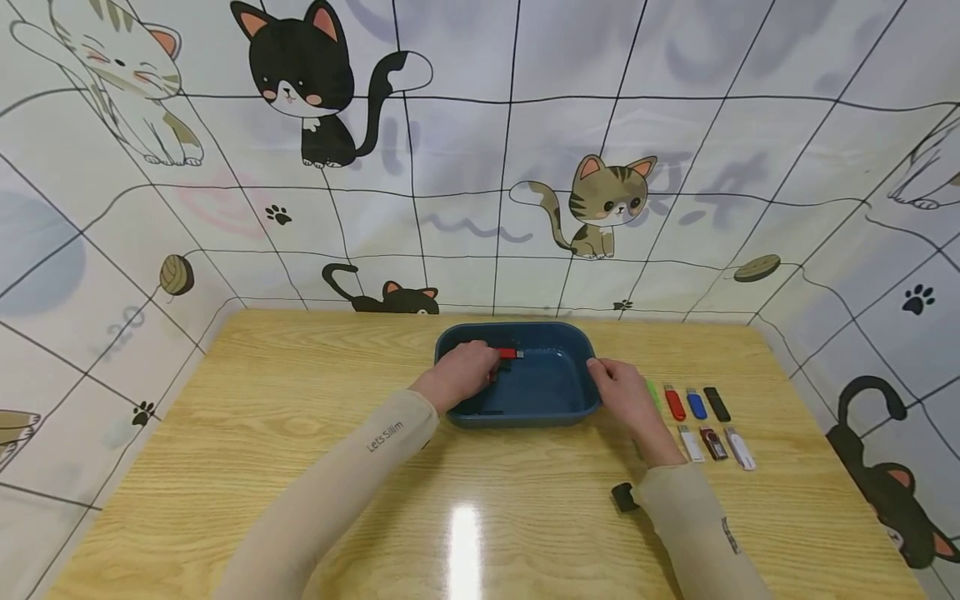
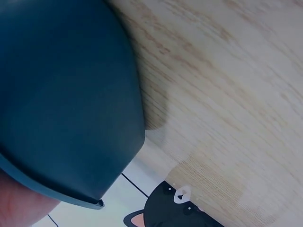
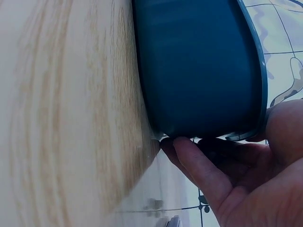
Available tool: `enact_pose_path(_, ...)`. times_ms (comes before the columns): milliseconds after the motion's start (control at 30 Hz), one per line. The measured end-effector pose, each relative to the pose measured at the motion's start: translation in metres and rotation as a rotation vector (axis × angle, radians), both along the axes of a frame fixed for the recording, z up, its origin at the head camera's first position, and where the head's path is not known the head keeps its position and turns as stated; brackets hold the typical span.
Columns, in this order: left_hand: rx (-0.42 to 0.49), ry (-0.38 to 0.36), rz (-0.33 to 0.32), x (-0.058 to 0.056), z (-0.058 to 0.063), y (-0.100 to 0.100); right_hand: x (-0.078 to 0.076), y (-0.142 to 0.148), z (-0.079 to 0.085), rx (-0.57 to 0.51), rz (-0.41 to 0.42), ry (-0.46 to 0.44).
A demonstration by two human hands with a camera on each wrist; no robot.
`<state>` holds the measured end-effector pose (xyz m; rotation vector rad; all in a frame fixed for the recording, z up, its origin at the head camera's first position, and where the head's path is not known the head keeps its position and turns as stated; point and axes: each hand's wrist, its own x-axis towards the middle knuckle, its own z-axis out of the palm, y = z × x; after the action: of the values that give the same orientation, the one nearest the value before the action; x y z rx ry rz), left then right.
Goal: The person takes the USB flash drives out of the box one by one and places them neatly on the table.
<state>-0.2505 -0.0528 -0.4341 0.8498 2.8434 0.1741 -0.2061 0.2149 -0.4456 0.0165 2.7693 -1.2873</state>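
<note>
A dark blue rectangular tray (image 1: 558, 414) sits at the middle back of the table. My left hand (image 1: 467, 368) reaches over its left side, fingers down inside, pinching a red USB stick (image 1: 507, 353) whose metal plug points right. The left wrist view shows the tray's outer wall (image 2: 71, 104), with part of the hand (image 2: 21, 203) beyond the rim; the stick is hidden there. My right hand (image 1: 624, 396) grips the tray's right end. In the right wrist view its fingers (image 3: 201, 163) reach the underside while the thumb side lies at the rim.
To the right of the tray, several USB sticks lie in two rows: green (image 1: 653, 393), red (image 1: 675, 404), blue (image 1: 696, 405) and black (image 1: 717, 404) behind, white (image 1: 691, 443) and dark red (image 1: 713, 443) among those in front. A cat-print curtain (image 1: 465, 225) borders the wooden table (image 1: 337, 358).
</note>
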Motion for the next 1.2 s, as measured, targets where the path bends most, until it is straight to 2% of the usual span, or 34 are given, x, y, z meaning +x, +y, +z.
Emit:
enact_pose_path(433, -0.003, 0.001, 0.009, 0.003, 0.0, -0.004, 0.001, -0.002, 0.003, 0.003, 0.004, 0.006)
enact_pose_path(633, 0.025, 0.013, 0.03, 0.005, 0.004, -0.007, 0.001, 0.0, 0.001, 0.002, 0.009, 0.019)
enact_pose_path(767, 0.103, 0.017, 0.057, 0.008, 0.011, -0.011, 0.002, 0.001, 0.001, 0.003, 0.016, 0.016)
enact_pose_path(967, 0.234, 0.062, 0.107, 0.013, 0.023, -0.023, 0.002, 0.0, 0.001, 0.007, 0.016, 0.02)
enact_pose_path(1200, 0.407, 0.059, 0.173, 0.019, 0.038, -0.041, 0.002, 0.0, 0.001, -0.006, 0.016, -0.001)
